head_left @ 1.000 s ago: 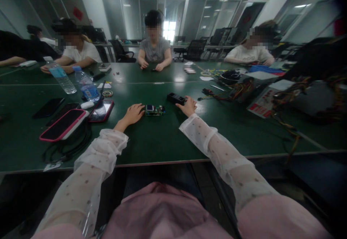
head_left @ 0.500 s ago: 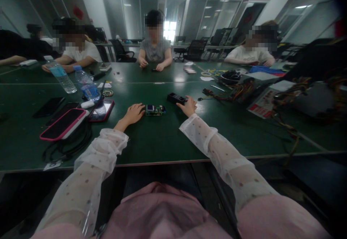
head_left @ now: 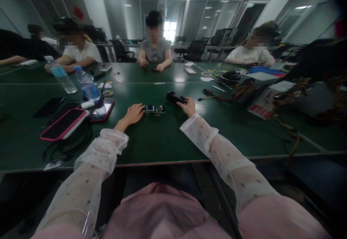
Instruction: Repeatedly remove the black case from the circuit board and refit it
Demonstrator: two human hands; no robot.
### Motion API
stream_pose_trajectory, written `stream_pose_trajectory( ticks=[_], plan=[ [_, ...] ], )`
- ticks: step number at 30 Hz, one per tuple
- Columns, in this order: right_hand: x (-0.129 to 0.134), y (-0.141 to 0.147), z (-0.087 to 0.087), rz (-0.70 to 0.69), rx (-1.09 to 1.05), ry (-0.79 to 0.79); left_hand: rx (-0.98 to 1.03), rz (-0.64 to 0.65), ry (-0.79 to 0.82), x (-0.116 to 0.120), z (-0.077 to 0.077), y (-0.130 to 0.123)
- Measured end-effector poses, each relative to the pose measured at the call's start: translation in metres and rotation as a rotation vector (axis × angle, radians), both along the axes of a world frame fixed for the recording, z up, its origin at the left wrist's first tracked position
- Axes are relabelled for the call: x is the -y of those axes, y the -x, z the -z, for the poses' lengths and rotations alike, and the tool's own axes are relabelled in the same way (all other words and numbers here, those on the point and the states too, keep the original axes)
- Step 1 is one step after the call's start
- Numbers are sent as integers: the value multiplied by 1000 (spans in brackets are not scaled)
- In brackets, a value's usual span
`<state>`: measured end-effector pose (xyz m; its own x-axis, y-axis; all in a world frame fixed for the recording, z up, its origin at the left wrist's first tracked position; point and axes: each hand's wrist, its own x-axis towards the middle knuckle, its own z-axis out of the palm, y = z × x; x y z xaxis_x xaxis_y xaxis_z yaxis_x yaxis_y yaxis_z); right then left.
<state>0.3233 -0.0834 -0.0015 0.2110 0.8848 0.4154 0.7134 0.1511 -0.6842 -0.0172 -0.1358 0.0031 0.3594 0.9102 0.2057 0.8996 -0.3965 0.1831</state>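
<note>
At far left, a dark phone (head_left: pixel 49 107) is being supported flat on the green table (head_left: pixel 154 141). Beyond it, a clear bottle (head_left: pixel 61 74) with a blue label is being shown at a lean. Nearer the table edge, a pink-rimmed phone (head_left: pixel 65 124) is being seen face up, with black cables (head_left: pixel 72 148) being bunched just beside it. A second bottle (head_left: pixel 86 83) is being overlapped at its base by the area round a small white object (head_left: pixel 87 104). To the right of these, a red-edged phone (head_left: pixel 101 111) is being shown screen up, with a roll of tape (head_left: pixel 107 93) being seen beyond it.

Left hand (head_left: pixel 132 113): being rested palm down, fingers extended, nothing being gripped. Its fingertips are being held at the left edge of a circuit board (head_left: pixel 155 110); whether contact is being made cannot be told. The board is being supported flat on the table between the two hands, its small screen being turned upward.

Farther right, a black device (head_left: pixel 176 97) is being held at its right end by the right hand (head_left: pixel 189 107), a narrow grip being formed by thumb and fingers. Past that hand, loose wires (head_left: pixel 210 92) are being spread on the table, and a co-worker in white (head_left: pixel 248 55) is being seen seated across it.
</note>
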Motion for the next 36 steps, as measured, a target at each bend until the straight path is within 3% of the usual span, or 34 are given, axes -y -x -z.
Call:
stream_pose_trajectory(
  ticks=[5,11,14,24,36],
  plan=[
    [6,16,-10,-232,-332,-22,0,3,-5,1,-1,0],
    [31,39,-24,-553,-342,-12,0,3,-8,1,-1,0],
    [39,46,-27,-648,-304,15,5,-2,-9,0,1,1],
    [37,49,-19,-660,-101,-45,14,-5,-25,-3,4,1],
    [39,48,-7,-675,141,76,3,-11,-27,-3,4,-1]
  ],
)
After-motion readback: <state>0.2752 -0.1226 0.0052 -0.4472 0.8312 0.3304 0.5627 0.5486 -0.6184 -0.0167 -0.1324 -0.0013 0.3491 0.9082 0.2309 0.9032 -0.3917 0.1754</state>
